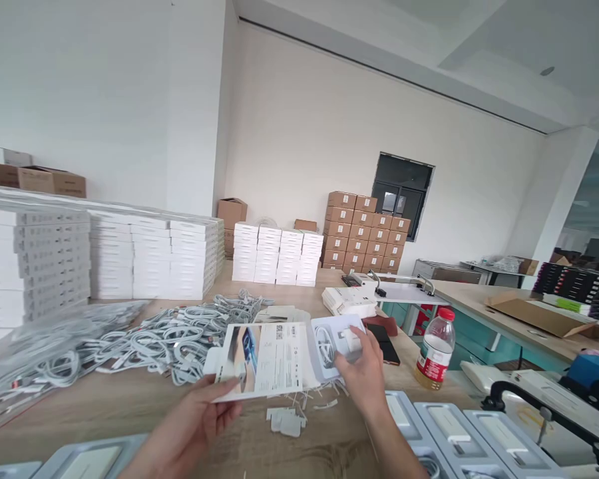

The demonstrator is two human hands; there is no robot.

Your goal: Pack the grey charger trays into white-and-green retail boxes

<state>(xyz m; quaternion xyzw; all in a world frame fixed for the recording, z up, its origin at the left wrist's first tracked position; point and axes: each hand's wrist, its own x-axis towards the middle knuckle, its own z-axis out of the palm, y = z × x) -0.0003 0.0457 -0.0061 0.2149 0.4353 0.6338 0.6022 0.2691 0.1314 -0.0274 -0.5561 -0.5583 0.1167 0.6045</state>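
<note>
Holding a printed white carton [274, 359] above a wood-grain table [252, 449], a person works with two bare hands in the head camera's forward-and-down view. The left hand [207, 406] grips the carton's left end, thumb laid across the printed face and fingers tucked beneath. At the carton's right end sits a pale tray [338, 323] with a coiled white cable [324, 346] and a small white adapter [349, 339]; whether tray and carton are joined is unclear. The right hand [364, 366] bends its fingers over the adapter, thumb lower down near the coil, though whether it pinches the adapter or the tray cannot be told.

The carton looks light and fairly stiff, its printed face likely smooth and easy to crease, so the edges seem the safest hold. The tray appears thin and apt to flex, best supported by its rim; the adapter looks hard and slick, the cable soft and springy.

Loose grey-white cables [180, 342] heap to the left. White scraps [287, 421] lie just nearer the person, a red-capped bottle [435, 349] stands right, and filled trays [480, 447] line the near right corner.
</note>
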